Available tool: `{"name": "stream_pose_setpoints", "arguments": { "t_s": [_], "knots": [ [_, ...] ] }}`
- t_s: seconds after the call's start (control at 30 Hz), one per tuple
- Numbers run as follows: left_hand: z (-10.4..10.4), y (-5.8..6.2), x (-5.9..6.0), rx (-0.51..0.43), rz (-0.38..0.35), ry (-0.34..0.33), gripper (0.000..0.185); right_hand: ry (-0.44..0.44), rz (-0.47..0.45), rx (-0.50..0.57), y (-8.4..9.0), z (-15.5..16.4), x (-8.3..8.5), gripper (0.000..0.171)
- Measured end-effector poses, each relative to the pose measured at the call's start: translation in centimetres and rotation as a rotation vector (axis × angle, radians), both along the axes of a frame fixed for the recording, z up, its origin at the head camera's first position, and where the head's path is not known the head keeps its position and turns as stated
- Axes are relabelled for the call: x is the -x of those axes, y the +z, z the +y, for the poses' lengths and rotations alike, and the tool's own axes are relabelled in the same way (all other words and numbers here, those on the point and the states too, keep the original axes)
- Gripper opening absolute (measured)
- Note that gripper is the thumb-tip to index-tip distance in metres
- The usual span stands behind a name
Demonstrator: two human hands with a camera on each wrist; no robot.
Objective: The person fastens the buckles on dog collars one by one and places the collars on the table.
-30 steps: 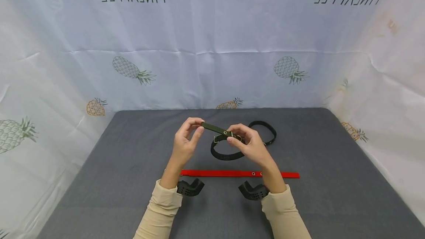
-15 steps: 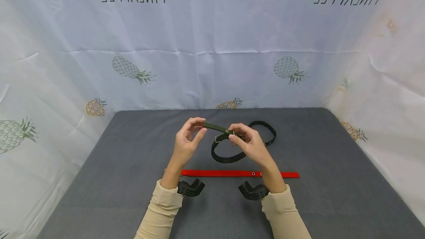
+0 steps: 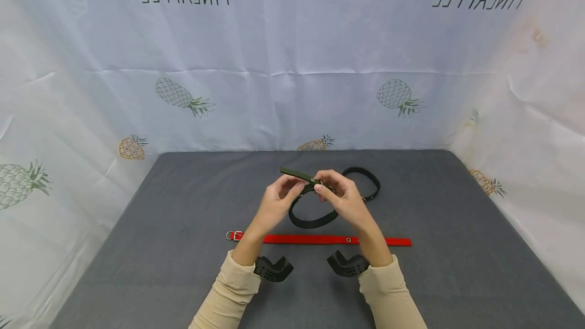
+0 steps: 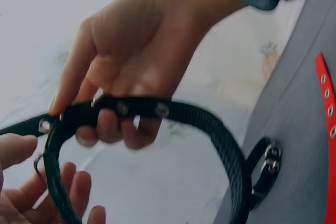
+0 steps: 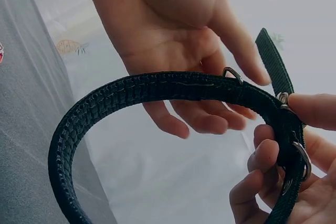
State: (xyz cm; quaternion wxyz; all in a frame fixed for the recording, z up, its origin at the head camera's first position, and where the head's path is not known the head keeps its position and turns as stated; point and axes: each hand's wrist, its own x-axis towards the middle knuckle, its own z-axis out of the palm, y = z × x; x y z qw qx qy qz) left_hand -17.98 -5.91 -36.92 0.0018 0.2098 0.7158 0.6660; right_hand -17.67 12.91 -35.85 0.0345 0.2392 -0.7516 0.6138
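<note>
While right fingers pinch the green collar | its loop hangs below | left fingers loosely spread alongside

The left forearm and right forearm slant forward and inward, bringing the hands near each other. The left hand reaches with its thumb extended and its fingers loosely bent, a gap between them. The right hand grips, thumb pressing, its fingers curled inward.
</note>
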Motion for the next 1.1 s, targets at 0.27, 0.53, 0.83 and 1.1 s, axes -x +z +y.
{"name": "stream_pose_setpoints", "arguments": {
  "t_s": [0.27, 0.53, 0.83, 1.1],
  "knots": [
    [0.6, 0.2, -0.2, -0.060, -0.128, -0.052, 0.031, 0.032, 0.005, 0.031, -0.2, -0.2, 0.1, 0.021],
    [1.0, 0.0, -0.4, -0.071, -0.186, -0.039, 0.027, 0.022, 0.012, 0.071, -0.5, -0.6, 0.2, 0.019],
    [1.5, 0.0, -0.6, -0.091, -0.207, -0.007, 0.020, 0.003, -0.053, 0.090, -0.2, -1.1, 0.1, 0.022],
    [1.6, -0.2, -0.7, -0.115, -0.208, 0.021, 0.020, 0.014, -0.057, 0.088, -0.2, -1.2, 0.1, 0.023]
  ]
}}
